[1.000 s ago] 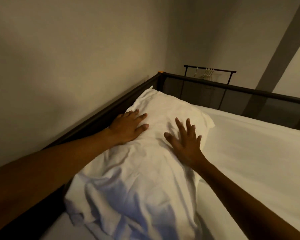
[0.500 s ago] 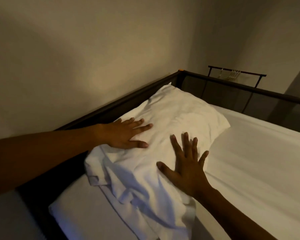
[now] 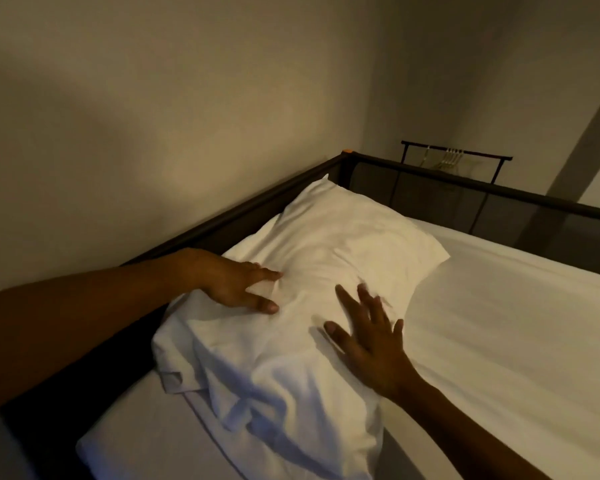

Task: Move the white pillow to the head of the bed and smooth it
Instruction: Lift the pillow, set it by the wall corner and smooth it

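Bedroom: dark-framed bed [image 3: 430, 174] with white sheet [image 3: 499, 323], plain walls, hanger rack [image 3: 456, 155] in corner.

No readable text, labels, brands, numbers or signs anywhere in view.

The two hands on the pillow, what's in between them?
Only wrinkled pillow cloth. In the head view, the left hand and right hand lie flat on it, apart, with nothing else between.

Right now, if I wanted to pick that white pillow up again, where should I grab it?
Probably the near, loose end of the white pillow, where the case bunches into folds. Come from your side; the far end sits tucked into the bed frame corner. Both hands lie flat, open.
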